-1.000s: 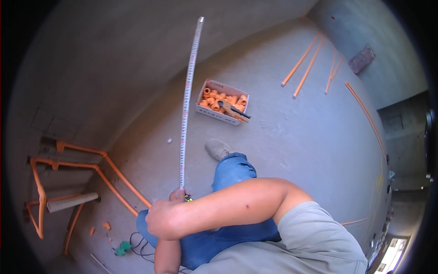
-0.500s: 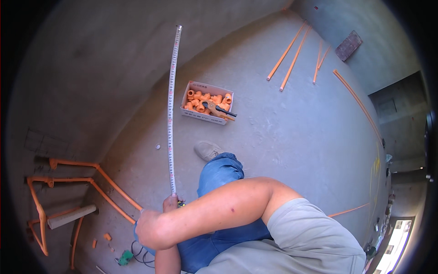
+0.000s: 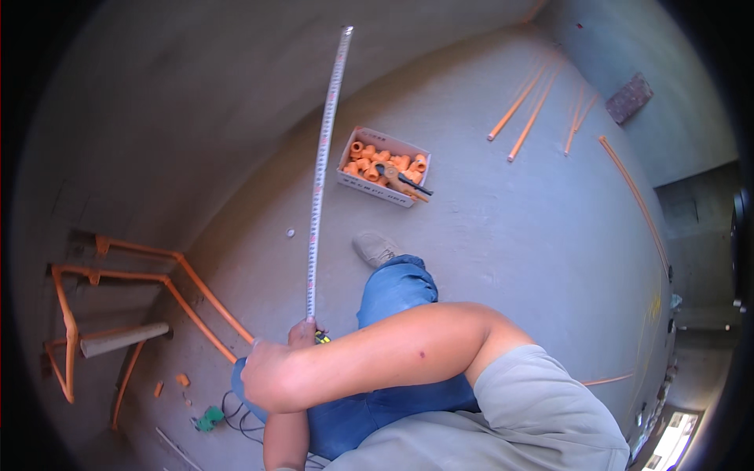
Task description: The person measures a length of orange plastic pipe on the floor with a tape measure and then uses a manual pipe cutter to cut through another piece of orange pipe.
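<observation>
A tape measure's yellow-and-black case (image 3: 322,337) shows beside my left hand (image 3: 302,333), which is closed around it. From there its long white blade (image 3: 318,196) stretches away, the far tip standing against the wall. My right arm crosses over the left forearm, its wrist sharply bent. My right hand (image 3: 263,373) rests by my knee, where two orange pipes (image 3: 208,294) coming from the left wall run up to it; its fingers are turned away and hidden.
Past my shoe, a box (image 3: 381,194) holds orange pipe fittings with a pipe cutter (image 3: 402,180) lying on top. Loose orange pipes (image 3: 534,118) lie far right. A green tool (image 3: 208,418) with a black cord sits lower left, near a white pipe (image 3: 124,341).
The view has shifted, so the box and floor pipes appear farther right. The tape's far end leans more to the right. Both hands keep their positions by the knee.
</observation>
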`<state>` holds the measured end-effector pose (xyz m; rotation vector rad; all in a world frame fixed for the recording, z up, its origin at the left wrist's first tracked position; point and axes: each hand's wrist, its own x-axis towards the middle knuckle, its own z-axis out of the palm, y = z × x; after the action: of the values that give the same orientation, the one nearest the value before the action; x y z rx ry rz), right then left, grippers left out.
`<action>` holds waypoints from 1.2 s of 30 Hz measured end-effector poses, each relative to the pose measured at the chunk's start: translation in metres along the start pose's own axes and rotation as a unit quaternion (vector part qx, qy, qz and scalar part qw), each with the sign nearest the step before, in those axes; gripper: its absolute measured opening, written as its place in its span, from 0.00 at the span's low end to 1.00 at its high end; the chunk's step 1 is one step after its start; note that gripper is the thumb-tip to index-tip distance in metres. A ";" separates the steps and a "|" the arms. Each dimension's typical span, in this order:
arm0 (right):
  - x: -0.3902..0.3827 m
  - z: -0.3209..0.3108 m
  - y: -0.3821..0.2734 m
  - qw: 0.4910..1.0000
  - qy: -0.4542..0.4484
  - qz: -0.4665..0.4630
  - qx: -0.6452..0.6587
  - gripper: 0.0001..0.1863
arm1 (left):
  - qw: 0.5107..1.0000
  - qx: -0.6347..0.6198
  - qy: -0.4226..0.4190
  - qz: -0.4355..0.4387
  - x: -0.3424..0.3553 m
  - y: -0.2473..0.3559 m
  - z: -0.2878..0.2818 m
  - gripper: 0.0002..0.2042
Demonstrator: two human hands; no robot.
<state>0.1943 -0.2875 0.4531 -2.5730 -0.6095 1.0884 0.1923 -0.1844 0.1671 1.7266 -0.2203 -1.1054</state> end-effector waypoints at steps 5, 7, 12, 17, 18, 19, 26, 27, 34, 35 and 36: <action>0.028 0.017 -0.007 0.991 0.036 0.129 0.001 0.13 | 0.994 0.082 0.042 0.051 -0.009 -0.001 -0.002 0.22; 0.032 0.014 -0.010 0.983 0.078 0.165 -0.032 0.13 | 0.995 0.065 0.071 0.037 -0.022 0.005 0.000 0.21; 0.003 0.004 0.009 0.985 0.097 -0.139 -0.029 0.13 | 0.996 0.026 0.085 0.001 -0.040 0.037 -0.003 0.16; -0.007 0.008 -0.006 0.972 0.153 -0.173 -0.047 0.14 | 0.997 0.018 0.029 -0.064 -0.048 0.066 -0.014 0.14; -0.007 0.010 -0.009 0.972 0.153 -0.164 -0.071 0.14 | 0.996 0.028 0.030 -0.074 -0.049 0.070 -0.015 0.14; -0.008 0.013 -0.011 0.973 0.143 -0.146 -0.109 0.14 | 0.995 0.026 0.026 -0.091 -0.051 0.073 -0.016 0.14; -0.005 0.014 -0.006 0.976 0.131 -0.141 -0.105 0.20 | 0.995 0.067 -0.042 -0.065 -0.050 0.085 -0.024 0.14; -0.003 0.014 -0.006 0.976 0.134 -0.139 -0.101 0.20 | 0.994 0.078 -0.041 -0.060 -0.049 0.084 -0.025 0.14; -0.003 0.011 -0.005 0.977 0.146 -0.140 -0.073 0.18 | 0.997 0.059 -0.036 -0.037 -0.047 0.078 -0.024 0.13; -0.003 0.011 -0.005 0.977 0.146 -0.137 -0.072 0.18 | 0.997 0.058 -0.041 -0.039 -0.046 0.076 -0.024 0.12; -0.003 0.011 -0.004 0.977 0.148 -0.138 -0.070 0.18 | 0.996 0.057 -0.046 -0.041 -0.044 0.073 -0.023 0.12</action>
<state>0.1832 -0.2840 0.4492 -2.5931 -0.9574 0.5771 0.2095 -0.1761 0.2538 1.8008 -0.2769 -1.2552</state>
